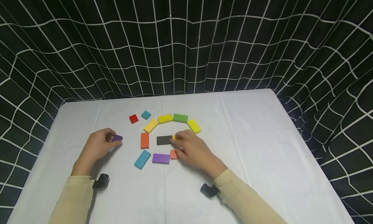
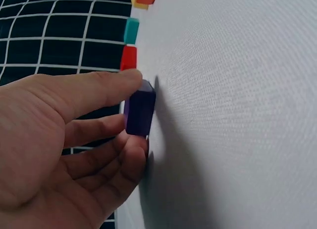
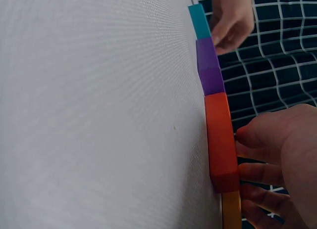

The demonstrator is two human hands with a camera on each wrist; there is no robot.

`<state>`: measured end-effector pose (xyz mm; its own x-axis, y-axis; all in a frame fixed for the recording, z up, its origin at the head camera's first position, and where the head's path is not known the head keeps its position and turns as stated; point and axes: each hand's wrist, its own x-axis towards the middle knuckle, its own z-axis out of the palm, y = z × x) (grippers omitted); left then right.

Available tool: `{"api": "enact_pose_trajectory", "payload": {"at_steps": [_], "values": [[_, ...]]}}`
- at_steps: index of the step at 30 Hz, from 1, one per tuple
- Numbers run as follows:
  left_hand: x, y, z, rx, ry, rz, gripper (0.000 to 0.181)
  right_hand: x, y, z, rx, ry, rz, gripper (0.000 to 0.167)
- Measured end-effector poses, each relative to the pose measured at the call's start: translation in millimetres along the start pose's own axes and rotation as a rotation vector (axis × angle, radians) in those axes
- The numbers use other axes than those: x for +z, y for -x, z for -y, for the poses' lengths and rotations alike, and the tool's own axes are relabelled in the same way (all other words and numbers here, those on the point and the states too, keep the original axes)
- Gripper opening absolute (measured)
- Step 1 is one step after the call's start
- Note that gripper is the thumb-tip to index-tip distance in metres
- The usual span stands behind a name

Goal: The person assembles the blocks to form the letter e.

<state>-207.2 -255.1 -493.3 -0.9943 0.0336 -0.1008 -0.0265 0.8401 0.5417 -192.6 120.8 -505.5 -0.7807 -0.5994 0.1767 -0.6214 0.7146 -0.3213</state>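
Note:
My left hand (image 1: 97,144) pinches a small purple block (image 2: 140,110) between thumb and fingers, at the left of the coloured blocks. In the head view my right hand (image 1: 193,151) is over the right side of the arrangement. Its fingertips are at the right end of a black block (image 1: 164,140), where a bit of a yellow block (image 1: 174,137) shows. The thumb is by a red-orange block (image 3: 220,140), partly covered in the head view. Whether the right fingers grip anything is hidden. An orange block (image 3: 231,211) also shows in the right wrist view.
Around the black block lie an orange-red block (image 1: 144,140), a light orange block (image 1: 151,125), yellow blocks (image 1: 165,119), a green block (image 1: 180,118), a purple block (image 1: 161,159) and a blue block (image 1: 142,159). Small red (image 1: 133,119) and teal (image 1: 146,115) blocks lie farther back on the white-covered table (image 1: 262,146).

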Motion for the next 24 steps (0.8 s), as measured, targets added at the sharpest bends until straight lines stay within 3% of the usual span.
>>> {"api": "enact_pose_trajectory", "payload": {"at_steps": [7, 16, 24], "values": [[-0.8, -0.9, -6.2, 0.013, 0.002, -0.016, 0.04, 0.0, 0.8, 0.8, 0.003, 0.005, 0.001, 0.038], [-6.2, -4.3, -35.1, 0.166, 0.048, 0.007, 0.036, 1.0, 0.8, 0.6, 0.018, 0.019, 0.005, 0.039], [3.5, -11.9, -63.6, 0.288, 0.052, 0.112, 0.034, -0.3, 1.0, 1.3, 0.005, 0.004, -0.001, 0.038]]}}
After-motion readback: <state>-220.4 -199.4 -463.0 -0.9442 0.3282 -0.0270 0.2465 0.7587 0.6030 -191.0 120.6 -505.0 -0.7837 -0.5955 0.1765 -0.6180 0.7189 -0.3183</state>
